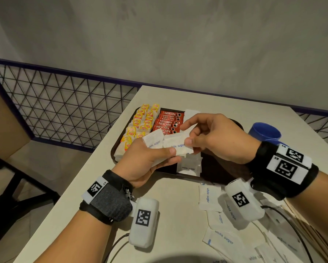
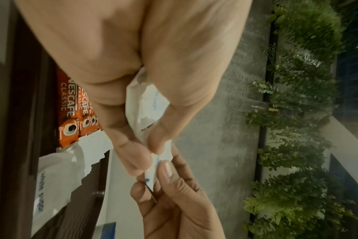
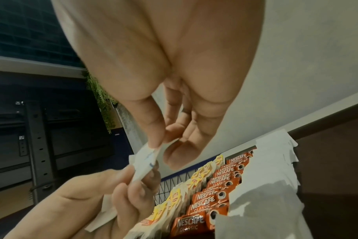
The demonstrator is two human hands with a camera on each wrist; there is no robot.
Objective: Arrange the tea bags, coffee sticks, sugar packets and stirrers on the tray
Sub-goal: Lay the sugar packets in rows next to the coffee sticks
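Sugar packets (image 1: pixel 170 147) being held above tray (image 1: pixel 114 147), fanned between both hands. Left hand (image 1: pixel 144 164) gripping small stack, thumb on top, fingers curled beneath; exact count hard to make out, edges overlapping. Right hand (image 1: pixel 214 137) pinching one packet from that stack, thumb and forefinger on its end. In left wrist view, same pinch showing close up, packet (image 2: pixel 151 168) creased between fingertips of both hands, print mostly unreadable there. Tray's right half and near rim being hidden behind right hand and wrist strap. More sugar packets lying in tray (image 1: pixel 188 166), directly below the hands, just right of coffee sticks (image 1: pixel 167 123). Tea bags (image 1: pixel 140 126) sitting in two rows at tray's left side, touching coffee sticks. Loose sugar packets (image 1: pixel 209 198) lying on surface (image 1: pixel 83 196) near the body, partly covered by right wrist camera, some cut off at frame bottom. Stirrers (image 1: pixel 307 224) barely showing at right edge, blurred, under a cable. Blue cup (image 1: pixel 263 131) partly hidden behind right wrist.
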